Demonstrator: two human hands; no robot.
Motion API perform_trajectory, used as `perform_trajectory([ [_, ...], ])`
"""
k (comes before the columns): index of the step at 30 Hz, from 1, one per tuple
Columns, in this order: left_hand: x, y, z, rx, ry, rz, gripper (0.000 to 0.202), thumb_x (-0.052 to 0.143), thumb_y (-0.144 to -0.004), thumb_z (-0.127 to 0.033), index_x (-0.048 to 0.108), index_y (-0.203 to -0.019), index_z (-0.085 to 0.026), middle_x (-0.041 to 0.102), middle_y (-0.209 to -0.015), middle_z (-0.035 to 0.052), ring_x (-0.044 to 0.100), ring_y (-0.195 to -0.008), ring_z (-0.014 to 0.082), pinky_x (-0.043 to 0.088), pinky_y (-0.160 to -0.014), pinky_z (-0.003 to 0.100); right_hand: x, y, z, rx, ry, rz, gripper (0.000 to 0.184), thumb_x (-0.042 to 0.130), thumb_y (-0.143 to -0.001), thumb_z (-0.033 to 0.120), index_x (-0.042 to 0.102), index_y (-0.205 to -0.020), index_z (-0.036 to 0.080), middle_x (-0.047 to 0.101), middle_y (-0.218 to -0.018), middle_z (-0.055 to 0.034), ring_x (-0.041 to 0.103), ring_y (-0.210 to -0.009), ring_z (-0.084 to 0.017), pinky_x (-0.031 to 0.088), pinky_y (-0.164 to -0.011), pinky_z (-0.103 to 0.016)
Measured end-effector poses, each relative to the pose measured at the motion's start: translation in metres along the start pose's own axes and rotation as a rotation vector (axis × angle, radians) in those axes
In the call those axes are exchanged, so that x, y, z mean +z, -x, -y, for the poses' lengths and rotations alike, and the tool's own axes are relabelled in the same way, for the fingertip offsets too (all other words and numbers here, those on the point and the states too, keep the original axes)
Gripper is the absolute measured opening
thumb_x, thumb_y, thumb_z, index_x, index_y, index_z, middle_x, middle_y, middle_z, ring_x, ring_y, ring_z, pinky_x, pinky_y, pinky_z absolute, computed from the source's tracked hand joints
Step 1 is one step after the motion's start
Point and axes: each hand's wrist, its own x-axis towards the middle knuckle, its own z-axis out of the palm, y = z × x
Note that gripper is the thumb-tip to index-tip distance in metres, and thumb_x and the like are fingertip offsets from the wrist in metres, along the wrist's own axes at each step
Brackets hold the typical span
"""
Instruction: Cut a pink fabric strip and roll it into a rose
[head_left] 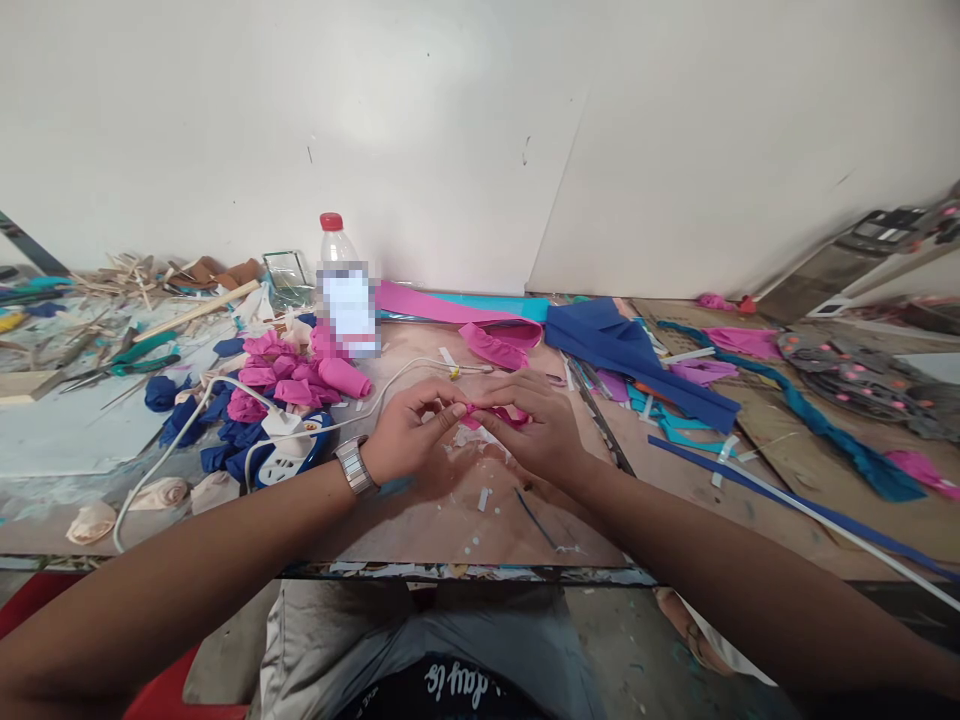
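Note:
Over the middle of the table, my left hand (416,430) pinches one end of a small pink piece of cloth or crepe paper (474,412), thumb and forefinger closed. My right hand (532,425) grips the same piece from the other side, its fingers curled over it. Part of the pink piece is hidden by the fingers. Just behind the hands, a long pink strip (465,318) lies folded back on itself. Beside my left forearm sits a heap of bunched pink rosettes (281,375), with dark blue bunches (214,420) around it.
A white power strip (281,465) with a plugged-in cable stands left of the hands. Behind it is a red-capped bottle (334,240). Green-handled pliers (146,350) and wood scraps lie far left. Blue strips (637,350) and a long white stick (810,515) lie right.

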Motion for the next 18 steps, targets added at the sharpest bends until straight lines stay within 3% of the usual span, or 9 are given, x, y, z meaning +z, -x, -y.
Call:
perform_trajectory([
  [9,0.001,0.003,-0.008,0.033,-0.214,-0.070,0.025,0.066,-0.099,-0.044,0.075,-0.100,-0.020,0.074,-0.095,0.0071,0.063,-0.087,0.0203,0.050,-0.079,0.034,0.001,0.001,0.000,0.035,-0.002,0.014,0.012,0.078,-0.095,0.036,0.076,-0.091,0.025,0.081,-0.085,-0.0019,0.072,-0.080,-0.021,0.051,-0.081,-0.039],
  [15,0.000,0.003,-0.011,0.088,-0.199,-0.032,0.019,0.068,-0.098,-0.039,0.076,-0.099,-0.021,0.078,-0.102,0.0072,0.067,-0.097,0.0214,0.051,-0.093,0.039,0.002,0.001,-0.001,0.059,0.003,0.018,0.011,0.078,-0.094,0.035,0.076,-0.090,0.025,0.081,-0.083,-0.0018,0.072,-0.078,-0.021,0.051,-0.080,-0.039],
  [18,0.000,0.002,-0.009,0.062,-0.175,-0.038,0.021,0.070,-0.097,-0.041,0.076,-0.099,-0.020,0.077,-0.101,0.0076,0.067,-0.095,0.0213,0.051,-0.090,0.038,0.002,0.002,0.000,0.068,0.000,0.016,0.010,0.080,-0.093,0.033,0.076,-0.090,0.025,0.081,-0.085,-0.0013,0.071,-0.078,-0.020,0.050,-0.081,-0.038],
])
